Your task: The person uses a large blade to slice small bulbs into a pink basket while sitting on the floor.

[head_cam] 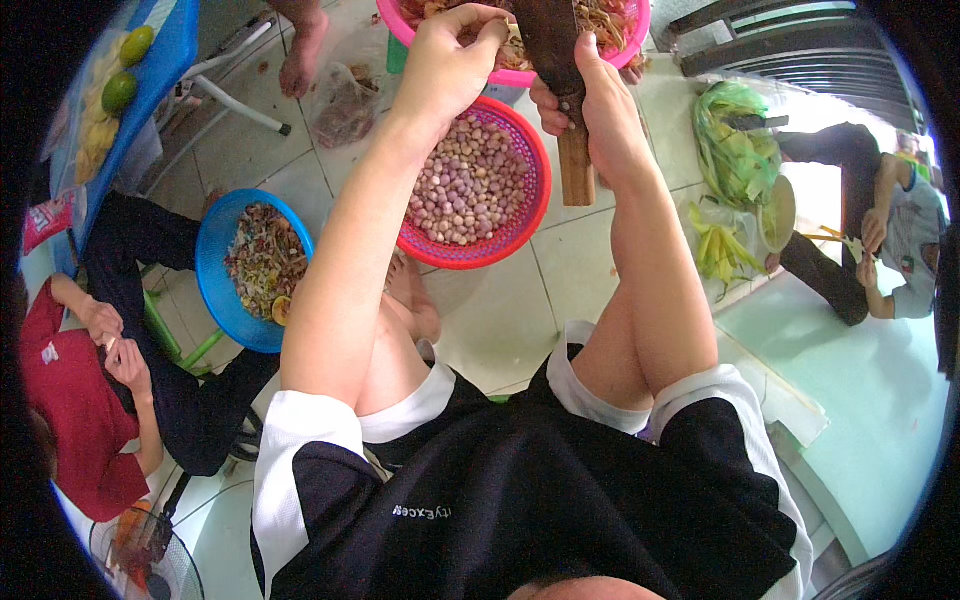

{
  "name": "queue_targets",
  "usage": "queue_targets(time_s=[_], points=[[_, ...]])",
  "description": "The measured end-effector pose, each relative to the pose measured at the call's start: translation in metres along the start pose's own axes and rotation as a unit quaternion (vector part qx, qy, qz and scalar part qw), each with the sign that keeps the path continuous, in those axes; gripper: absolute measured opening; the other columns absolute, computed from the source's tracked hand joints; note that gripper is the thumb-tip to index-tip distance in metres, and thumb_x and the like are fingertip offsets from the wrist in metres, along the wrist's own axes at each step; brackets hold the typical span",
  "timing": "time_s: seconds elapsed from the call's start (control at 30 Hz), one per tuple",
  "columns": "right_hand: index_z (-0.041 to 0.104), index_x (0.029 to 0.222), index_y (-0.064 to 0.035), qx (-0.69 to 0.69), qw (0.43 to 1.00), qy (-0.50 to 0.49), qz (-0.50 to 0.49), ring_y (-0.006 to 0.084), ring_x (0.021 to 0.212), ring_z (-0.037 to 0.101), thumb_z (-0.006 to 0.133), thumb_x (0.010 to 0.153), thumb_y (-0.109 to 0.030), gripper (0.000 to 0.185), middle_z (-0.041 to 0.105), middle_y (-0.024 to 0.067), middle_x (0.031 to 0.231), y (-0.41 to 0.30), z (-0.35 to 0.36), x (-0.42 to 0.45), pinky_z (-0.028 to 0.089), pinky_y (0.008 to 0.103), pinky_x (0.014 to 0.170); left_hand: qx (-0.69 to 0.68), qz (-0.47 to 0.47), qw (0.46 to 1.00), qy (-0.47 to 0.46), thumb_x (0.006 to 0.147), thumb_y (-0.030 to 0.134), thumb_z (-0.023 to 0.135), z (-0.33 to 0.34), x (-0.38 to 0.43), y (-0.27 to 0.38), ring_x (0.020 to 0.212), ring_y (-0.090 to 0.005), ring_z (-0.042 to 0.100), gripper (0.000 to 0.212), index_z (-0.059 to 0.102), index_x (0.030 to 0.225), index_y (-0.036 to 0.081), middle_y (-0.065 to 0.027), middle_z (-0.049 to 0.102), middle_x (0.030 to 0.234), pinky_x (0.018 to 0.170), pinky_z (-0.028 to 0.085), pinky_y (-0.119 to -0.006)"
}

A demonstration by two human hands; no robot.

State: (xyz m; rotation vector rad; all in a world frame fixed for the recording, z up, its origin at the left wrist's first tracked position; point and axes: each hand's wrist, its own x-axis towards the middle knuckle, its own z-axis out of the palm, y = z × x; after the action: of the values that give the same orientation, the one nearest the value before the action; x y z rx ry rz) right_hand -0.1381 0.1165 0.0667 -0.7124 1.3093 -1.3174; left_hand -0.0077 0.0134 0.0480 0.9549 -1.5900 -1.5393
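My right hand grips the wooden handle of a large dark-bladed knife, its blade pointing to the picture's top. My left hand pinches a small pale piece between thumb and fingers, just left of the blade; what the piece is cannot be told. Both hands are above a pink basin with brownish dry peelings. Nearer me, partly under my left forearm, a red plastic basket holds many peeled shallots or small onions.
A blue basket of mixed scraps stands at left, beside a seated person in red. At right another person sits near a green bag of leafy vegetables. A clear plastic bag lies on the tiles. A fan stands lower left.
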Motion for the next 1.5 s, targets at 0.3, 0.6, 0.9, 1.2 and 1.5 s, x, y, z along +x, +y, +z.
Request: queue_targets(time_s=[0.3,0.6,0.9,1.2,1.5], points=[[0.061,0.096,-0.0026,-0.063,0.995,0.048,-0.055,0.0059,0.052,0.041,0.057,0.096,-0.037,0.034,0.05,-0.0017,0.065,-0.001,0.007,0.002,0.033,0.0229,0.048,0.11,-0.002,0.994,0.0,0.093,0.006,0.058,-0.002,-0.008,0.008,0.076,-0.0156,0.061,0.009,0.065,0.094,0.0,-0.0072,0.066,0.083,0.071,0.048,-0.03],[0.068,0.103,0.0036,-0.266,0.947,0.125,-0.129,0.026,0.081,0.069,0.078,0.078,-0.033,0.045,0.072,0.0144,0.087,0.003,0.01,0.026,0.053,0.0365,0.08,0.071,0.091,0.993,-0.014,0.09,0.013,0.063,-0.008,0.0,-0.021,0.081,-0.0154,0.067,0.019,0.068,0.102,-0.001,-0.008,0.072,0.09,0.076,0.052,-0.029],[0.066,0.079,0.0041,-0.253,0.911,0.197,-0.26,0.0407,0.079,0.065,0.072,0.067,-0.007,0.018,0.065,0.0247,0.08,0.019,-0.001,0.029,0.051,0.0426,0.069,0.148,0.057,0.985,-0.07,0.1,0.022,0.053,-0.004,0.004,-0.051,0.099,-0.0163,0.058,0.026,0.058,0.113,0.0,-0.0092,0.064,0.106,0.09,0.044,-0.03],[0.064,0.08,0.007,-0.194,0.929,0.188,-0.252,0.0417,0.078,0.064,0.068,0.069,0.0,0.014,0.062,0.0274,0.077,0.011,0.013,0.024,0.05,0.043,0.067,0.204,0.038,0.976,-0.067,0.102,0.023,0.046,-0.007,0.002,-0.039,0.084,-0.0144,0.051,0.024,0.053,0.106,0.0,-0.008,0.058,0.091,0.077,0.043,-0.029],[0.063,0.078,0.0053,-0.187,0.911,0.228,-0.289,0.0392,0.074,0.063,0.067,0.066,0.002,0.013,0.061,0.025,0.074,0.015,0.009,0.024,0.049,0.0424,0.065,0.171,0.032,0.983,-0.053,0.102,0.021,0.048,0.001,0.001,-0.037,0.09,-0.0161,0.056,0.023,0.056,0.11,0.001,-0.0086,0.061,0.098,0.082,0.046,-0.031]])
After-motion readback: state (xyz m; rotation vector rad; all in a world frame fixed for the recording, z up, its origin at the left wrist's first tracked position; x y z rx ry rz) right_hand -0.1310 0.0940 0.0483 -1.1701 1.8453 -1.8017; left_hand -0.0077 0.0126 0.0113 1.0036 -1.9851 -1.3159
